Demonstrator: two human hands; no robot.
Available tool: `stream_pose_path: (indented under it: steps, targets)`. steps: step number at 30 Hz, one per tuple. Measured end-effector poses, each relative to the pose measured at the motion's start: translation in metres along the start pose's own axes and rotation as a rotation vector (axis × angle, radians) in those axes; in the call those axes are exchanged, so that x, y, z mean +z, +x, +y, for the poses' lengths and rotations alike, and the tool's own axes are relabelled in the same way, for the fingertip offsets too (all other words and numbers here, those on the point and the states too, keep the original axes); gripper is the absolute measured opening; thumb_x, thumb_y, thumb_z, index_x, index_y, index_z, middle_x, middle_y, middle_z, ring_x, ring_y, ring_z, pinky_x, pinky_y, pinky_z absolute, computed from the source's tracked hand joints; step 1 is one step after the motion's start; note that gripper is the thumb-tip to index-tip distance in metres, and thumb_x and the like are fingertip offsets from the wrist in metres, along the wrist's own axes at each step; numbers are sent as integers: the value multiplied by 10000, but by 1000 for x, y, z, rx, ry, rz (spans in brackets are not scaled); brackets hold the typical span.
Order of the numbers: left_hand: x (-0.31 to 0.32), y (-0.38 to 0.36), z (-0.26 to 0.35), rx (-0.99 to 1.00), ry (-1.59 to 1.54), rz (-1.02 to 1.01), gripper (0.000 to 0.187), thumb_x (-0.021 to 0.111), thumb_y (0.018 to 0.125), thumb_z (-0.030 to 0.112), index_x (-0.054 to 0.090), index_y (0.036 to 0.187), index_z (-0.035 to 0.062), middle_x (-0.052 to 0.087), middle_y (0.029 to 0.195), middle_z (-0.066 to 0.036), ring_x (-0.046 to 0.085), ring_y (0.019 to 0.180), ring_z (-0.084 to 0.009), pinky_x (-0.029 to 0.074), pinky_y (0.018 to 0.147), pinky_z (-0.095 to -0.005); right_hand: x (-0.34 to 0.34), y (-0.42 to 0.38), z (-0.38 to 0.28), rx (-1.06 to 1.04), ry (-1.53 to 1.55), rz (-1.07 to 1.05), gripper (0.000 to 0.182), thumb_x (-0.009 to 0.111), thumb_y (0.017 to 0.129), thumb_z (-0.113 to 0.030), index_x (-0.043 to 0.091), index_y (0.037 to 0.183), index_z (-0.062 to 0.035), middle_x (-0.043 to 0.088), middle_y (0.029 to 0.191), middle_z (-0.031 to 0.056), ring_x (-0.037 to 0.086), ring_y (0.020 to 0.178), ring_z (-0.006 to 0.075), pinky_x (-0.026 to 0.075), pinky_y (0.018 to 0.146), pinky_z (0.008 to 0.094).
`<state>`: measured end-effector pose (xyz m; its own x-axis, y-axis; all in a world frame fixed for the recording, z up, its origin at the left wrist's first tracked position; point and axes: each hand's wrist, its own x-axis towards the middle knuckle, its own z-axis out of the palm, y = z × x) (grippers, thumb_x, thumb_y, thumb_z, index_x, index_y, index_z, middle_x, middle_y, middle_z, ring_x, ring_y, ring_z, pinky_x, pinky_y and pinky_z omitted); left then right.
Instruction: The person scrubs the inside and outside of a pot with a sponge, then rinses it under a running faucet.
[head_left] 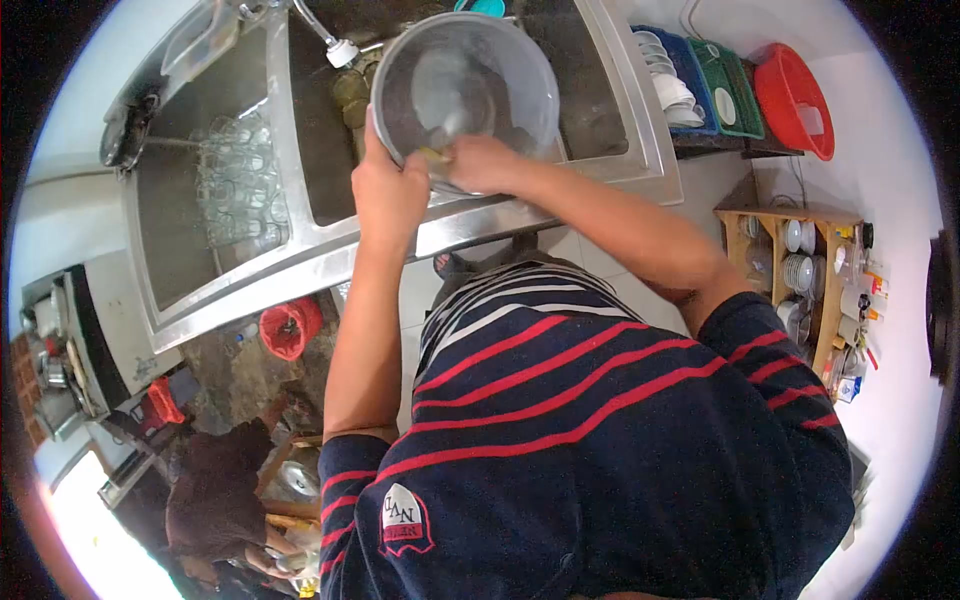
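A large round metal pot (545, 95) is tilted over the steel sink, its open mouth facing me, with a wet, cloudy bottom. My left hand (390, 195) grips its near-left rim, thumb on the edge. Just inside the near rim, my right hand (480, 165) is closed round a small yellowish-green thing (432, 156), perhaps a sponge, partly hidden by the fingers. A faucet head (342, 53) hangs left of the pot.
Many glasses (240, 180) fill the left basin. Dish racks (725, 90) and a red basin (795, 100) stand at the right, above a wooden shelf (790, 214). A red bin (290, 328) is below. Another person (215, 490) works at lower left.
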<state>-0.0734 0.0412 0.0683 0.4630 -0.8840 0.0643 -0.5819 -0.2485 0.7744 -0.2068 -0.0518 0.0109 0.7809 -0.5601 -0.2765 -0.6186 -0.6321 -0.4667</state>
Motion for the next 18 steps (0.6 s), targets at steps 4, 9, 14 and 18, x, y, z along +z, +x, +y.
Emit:
stream_pose_path:
  steps: [4,9,14,18]
  targets:
    - [-5,8,-14,-56,-13,-15,760,584,758,84,331,1474,62,671,885,-289,662,851,-454,514,783,-485,-20,-21,-4,26,269,-1,264,551,803,-202,714,899,-18,692,902,218,667,865,401,531,828,473]
    - [-7,-1,15,71,38,9,739,585,753,83,355,1454,27,663,840,-297,663,823,-452,517,753,-480,-31,-35,56,-411,-456,543,312,555,805,-268,717,906,-20,692,898,233,672,867,400,529,825,482]
    - [-10,12,17,42,51,-58,716,593,744,82,394,1429,15,658,826,-297,671,769,-420,515,721,-480,-13,-16,-13,141,255,-23,350,546,875,-341,717,1064,-100,699,982,204,677,899,364,516,833,480]
    - [-17,25,-4,180,-5,-47,675,604,751,86,440,1404,34,669,850,-285,680,748,-391,520,712,-471,-23,-26,11,154,-63,-115,359,544,886,-353,715,1074,-99,695,940,219,667,900,387,510,820,494]
